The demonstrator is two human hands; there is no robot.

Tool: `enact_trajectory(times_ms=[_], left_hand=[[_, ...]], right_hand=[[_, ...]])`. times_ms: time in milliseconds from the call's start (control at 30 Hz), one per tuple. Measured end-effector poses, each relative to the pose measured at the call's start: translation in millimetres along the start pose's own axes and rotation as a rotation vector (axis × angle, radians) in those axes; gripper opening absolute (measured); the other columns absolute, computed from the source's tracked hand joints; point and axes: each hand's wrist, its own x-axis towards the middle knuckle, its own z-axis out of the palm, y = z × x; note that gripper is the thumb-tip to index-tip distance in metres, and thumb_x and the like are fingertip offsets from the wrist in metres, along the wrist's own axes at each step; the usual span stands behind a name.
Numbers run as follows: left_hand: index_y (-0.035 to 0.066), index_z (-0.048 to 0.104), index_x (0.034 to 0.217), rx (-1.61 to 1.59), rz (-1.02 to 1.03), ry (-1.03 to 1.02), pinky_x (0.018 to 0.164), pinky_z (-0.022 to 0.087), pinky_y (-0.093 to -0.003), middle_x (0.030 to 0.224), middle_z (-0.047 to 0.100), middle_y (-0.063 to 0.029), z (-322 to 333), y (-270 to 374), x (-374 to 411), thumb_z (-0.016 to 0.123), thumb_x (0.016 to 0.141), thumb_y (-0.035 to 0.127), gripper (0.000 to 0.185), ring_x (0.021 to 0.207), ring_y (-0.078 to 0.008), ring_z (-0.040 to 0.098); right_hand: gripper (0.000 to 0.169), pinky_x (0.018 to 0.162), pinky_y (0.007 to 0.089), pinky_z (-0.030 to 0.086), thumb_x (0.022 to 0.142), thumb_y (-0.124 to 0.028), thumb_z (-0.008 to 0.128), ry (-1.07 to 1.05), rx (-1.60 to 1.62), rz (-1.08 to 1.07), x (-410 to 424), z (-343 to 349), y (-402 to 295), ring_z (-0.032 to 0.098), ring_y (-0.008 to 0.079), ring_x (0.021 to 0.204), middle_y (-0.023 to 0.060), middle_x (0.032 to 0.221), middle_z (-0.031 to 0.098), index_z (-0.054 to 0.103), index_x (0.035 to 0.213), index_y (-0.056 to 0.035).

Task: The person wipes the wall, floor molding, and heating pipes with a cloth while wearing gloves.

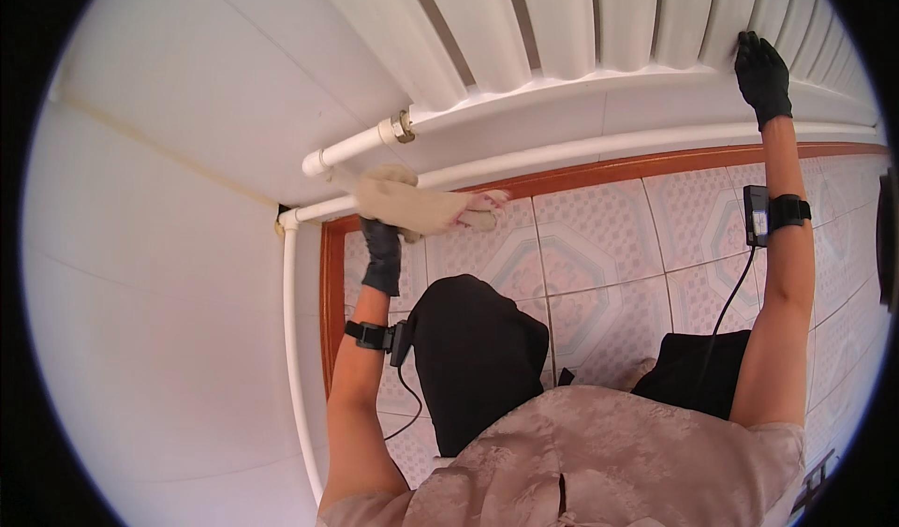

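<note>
My left hand (381,256), in a black glove, grips a beige cloth (411,200) with a pinkish patterned end. The cloth is slightly blurred and hides most of my fingers. It overlaps the white lower pipe (477,166) near the wall corner; whether it touches the pipe cannot be told. My right hand (762,77), also black-gloved, rests against the lower part of a white column radiator (625,21), fingers pointing up along it. Its palm is turned away from view.
A short valve pipe (351,149) with a metal fitting (403,126) juts from the radiator's left end. Another white pipe (289,316) runs along the left wall. Reddish-brown skirting (583,172) borders the patterned floor tiles (597,246). Cabled devices are strapped to both forearms.
</note>
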Motion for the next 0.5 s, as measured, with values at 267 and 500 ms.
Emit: enact_trajectory(times_ms=[267, 500], left_hand=[[0.010, 0.044, 0.122, -0.612, -0.174, 0.086, 0.101, 0.030, -0.0433, 0.125, 0.045, -0.0079, -37.1, -4.3, 45.5, 0.033, 0.089, 0.046, 0.050, 0.115, -0.0270, 0.041], [0.010, 0.042, 0.120, -0.560, -0.230, 0.174, 0.097, 0.034, -0.0454, 0.122, 0.046, -0.0091, 35.5, 26.9, 64.2, 0.039, 0.089, 0.042, 0.045, 0.113, -0.0264, 0.043]], right_hand=[[0.030, 0.097, 0.0286, 0.033, 0.088, -0.017, 0.031, 0.026, -0.349, 0.012, 6.3, 16.3, 10.2, 0.041, 0.0171, 0.117, 0.0072, 0.124, 0.048, 0.050, 0.107, -0.0039], [0.031, 0.084, 0.0280, 0.039, 0.090, -0.016, 0.030, 0.197, 0.304, -0.003, 3.4, 52.2, 30.9, 0.049, 0.0185, 0.097, 0.0082, 0.116, 0.052, 0.047, 0.112, -0.0027]])
